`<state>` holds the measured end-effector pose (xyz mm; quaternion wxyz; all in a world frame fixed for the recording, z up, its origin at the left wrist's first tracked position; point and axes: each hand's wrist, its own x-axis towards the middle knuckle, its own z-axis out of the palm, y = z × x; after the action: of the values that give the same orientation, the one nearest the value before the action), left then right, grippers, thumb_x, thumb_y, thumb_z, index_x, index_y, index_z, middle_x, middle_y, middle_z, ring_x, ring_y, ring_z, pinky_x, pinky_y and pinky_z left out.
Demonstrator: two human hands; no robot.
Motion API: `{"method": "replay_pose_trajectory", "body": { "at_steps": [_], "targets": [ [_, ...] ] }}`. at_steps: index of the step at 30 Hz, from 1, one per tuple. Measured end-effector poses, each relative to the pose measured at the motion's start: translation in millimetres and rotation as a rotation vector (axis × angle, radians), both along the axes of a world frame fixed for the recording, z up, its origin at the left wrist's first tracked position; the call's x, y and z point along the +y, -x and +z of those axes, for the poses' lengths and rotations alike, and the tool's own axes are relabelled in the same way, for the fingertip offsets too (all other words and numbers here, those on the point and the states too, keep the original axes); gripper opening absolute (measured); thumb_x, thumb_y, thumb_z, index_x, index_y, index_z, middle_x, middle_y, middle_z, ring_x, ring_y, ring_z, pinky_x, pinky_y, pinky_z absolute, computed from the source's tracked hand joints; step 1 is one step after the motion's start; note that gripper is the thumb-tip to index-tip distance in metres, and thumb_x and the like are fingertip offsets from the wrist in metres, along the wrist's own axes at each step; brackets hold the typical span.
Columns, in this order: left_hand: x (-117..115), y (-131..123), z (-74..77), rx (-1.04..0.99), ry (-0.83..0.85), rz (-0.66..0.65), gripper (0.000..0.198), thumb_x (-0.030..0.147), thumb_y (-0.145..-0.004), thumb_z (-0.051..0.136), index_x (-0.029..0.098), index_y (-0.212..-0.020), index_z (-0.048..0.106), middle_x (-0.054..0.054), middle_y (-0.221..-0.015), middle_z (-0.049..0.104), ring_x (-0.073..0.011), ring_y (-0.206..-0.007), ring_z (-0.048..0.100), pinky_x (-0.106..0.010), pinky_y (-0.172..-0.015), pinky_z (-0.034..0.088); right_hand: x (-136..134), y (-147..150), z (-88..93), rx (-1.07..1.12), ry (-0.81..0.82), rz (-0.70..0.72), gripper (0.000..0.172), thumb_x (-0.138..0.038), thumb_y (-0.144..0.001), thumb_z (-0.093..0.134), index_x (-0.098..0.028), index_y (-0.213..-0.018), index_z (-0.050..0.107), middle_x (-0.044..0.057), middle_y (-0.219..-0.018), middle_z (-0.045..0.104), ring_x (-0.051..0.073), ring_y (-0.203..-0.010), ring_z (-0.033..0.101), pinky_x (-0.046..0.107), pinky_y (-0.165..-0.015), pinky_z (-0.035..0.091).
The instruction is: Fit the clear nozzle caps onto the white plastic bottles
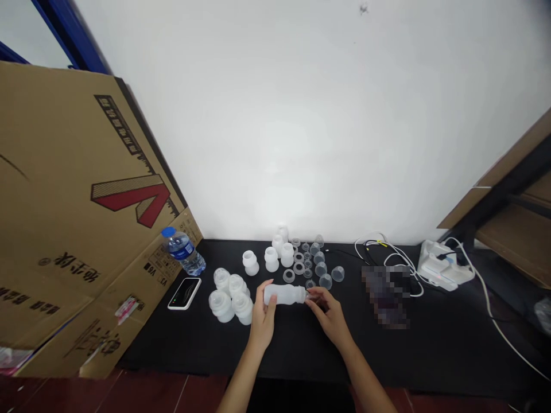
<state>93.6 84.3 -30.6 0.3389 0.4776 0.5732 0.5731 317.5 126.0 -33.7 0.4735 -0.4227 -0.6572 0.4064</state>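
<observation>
My left fingers (271, 307) clamp the bottle (284, 295) level, my right fingers (317, 310) its clear tip (307, 294). Tabletop (307, 350) lies between them and the near edge.

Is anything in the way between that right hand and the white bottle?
Nothing visible blocks it. The left hand holds the white bottle sideways, and the right hand is at its neck end, pinching what looks like a small clear piece. The clear domes and rings lie farther back.

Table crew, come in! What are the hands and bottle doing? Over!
Left hand gripping white bottle, bottle sideways. Right hand at its neck end, grip unclear. Dome-topped white containers close beside left hand.
</observation>
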Motion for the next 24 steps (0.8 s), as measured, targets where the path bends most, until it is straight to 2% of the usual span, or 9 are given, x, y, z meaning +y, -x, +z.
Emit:
{"method": "replay_pose_trajectory", "body": {
  "at_steps": [3,5,13,19,24],
  "targets": [
    [1.0,0.1,3.3,-0.018,-0.018,0.001,0.059,0.064,-0.106,0.050,0.023,-0.148,0.055,-0.014,-0.139,0.068,-0.0300,-0.124,0.068,-0.045,-0.107,0.053,1.6,-0.3,-0.8,-0.039,0.001,0.008,0.032,-0.051,-0.099,0.074,-0.023,-0.114,0.077,0.006,-0.096,0.080,0.023,-0.083,0.074,0.033,-0.078,0.059],
    [1.6,-0.2,4.0,-0.032,-0.029,0.000,0.059,0.063,-0.107,0.048,0.023,-0.149,0.055,-0.015,-0.141,0.069,-0.0302,-0.128,0.067,-0.047,-0.111,0.051,2.1,-0.3,-0.2,-0.051,0.000,0.024,0.032,-0.052,-0.099,0.073,-0.024,-0.113,0.078,0.006,-0.098,0.081,0.023,-0.084,0.075,0.033,-0.078,0.059],
    [3.4,0.4,1.9,-0.027,-0.013,0.005,0.060,0.067,-0.105,0.050,0.022,-0.144,0.057,-0.014,-0.135,0.070,-0.0295,-0.122,0.069,-0.046,-0.108,0.053,1.7,-1.2,1.5,-0.067,-0.018,0.022,0.032,-0.053,-0.097,0.075,-0.023,-0.108,0.079,0.005,-0.092,0.079,0.021,-0.074,0.068,0.032,-0.070,0.056],
    [4.3,2.0,4.2,-0.012,0.005,0.027,0.064,0.072,-0.101,0.054,0.021,-0.139,0.063,-0.012,-0.124,0.074,-0.0301,-0.110,0.072,-0.044,-0.095,0.058,2.6,-1.1,-0.8,-0.064,-0.021,0.010,0.034,-0.055,-0.094,0.077,-0.023,-0.104,0.079,0.005,-0.088,0.078,0.022,-0.074,0.068,0.033,-0.071,0.056],
    [2.5,1.3,4.2,-0.043,-0.002,0.005,0.059,0.065,-0.105,0.053,0.022,-0.144,0.060,-0.013,-0.133,0.072,-0.0298,-0.118,0.071,-0.045,-0.103,0.056,0.9,-0.7,2.9,-0.053,0.031,0.053,0.036,-0.056,-0.098,0.073,-0.022,-0.106,0.078,0.006,-0.091,0.079,0.023,-0.080,0.072,0.033,-0.074,0.057]
  ]
}}
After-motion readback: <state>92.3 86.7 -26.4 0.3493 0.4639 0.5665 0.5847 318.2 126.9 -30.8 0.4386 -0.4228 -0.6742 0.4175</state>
